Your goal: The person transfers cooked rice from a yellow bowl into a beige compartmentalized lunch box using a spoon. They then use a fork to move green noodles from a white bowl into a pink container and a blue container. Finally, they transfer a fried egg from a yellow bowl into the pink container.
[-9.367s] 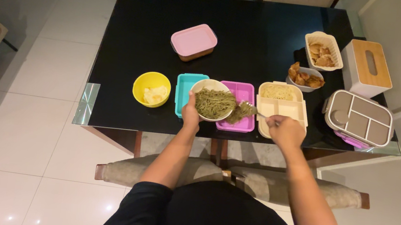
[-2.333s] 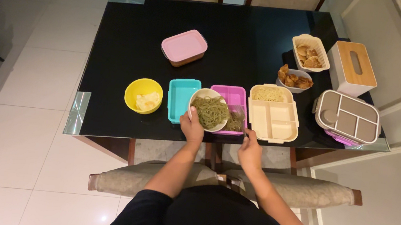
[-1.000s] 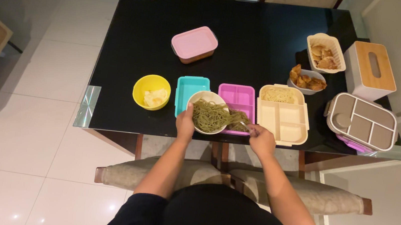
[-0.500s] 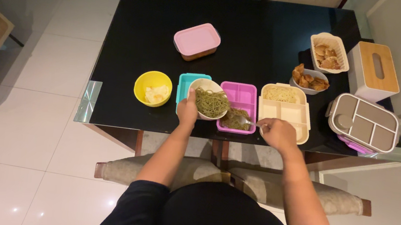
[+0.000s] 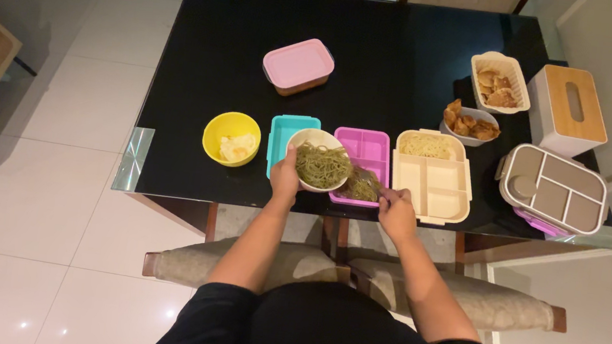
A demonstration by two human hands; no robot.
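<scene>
My left hand [image 5: 284, 179] grips the near rim of a white bowl [image 5: 310, 137] heaped with green noodles [image 5: 322, 165], tilted over the magenta lunch box [image 5: 367, 147]. My right hand [image 5: 397, 209] holds a fork [image 5: 373, 188] whose tines reach into a clump of green noodles lying in the near part of the magenta box. A teal box [image 5: 284, 129] lies just left of the bowl, partly hidden by it.
On the black glass table [image 5: 212, 54]: a yellow bowl [image 5: 231, 137] with pale food, a pink-lidded box [image 5: 297, 65], a cream divided box [image 5: 432, 177] with pale noodles, two dishes of fried pieces [image 5: 469, 121], a tissue box [image 5: 567, 109], and a grey divided lid [image 5: 552, 187]. Chairs stand beneath me.
My right hand has drawn back toward the table's near edge with the fork, closer to the magenta box. The bowl stays tilted in my left hand.
</scene>
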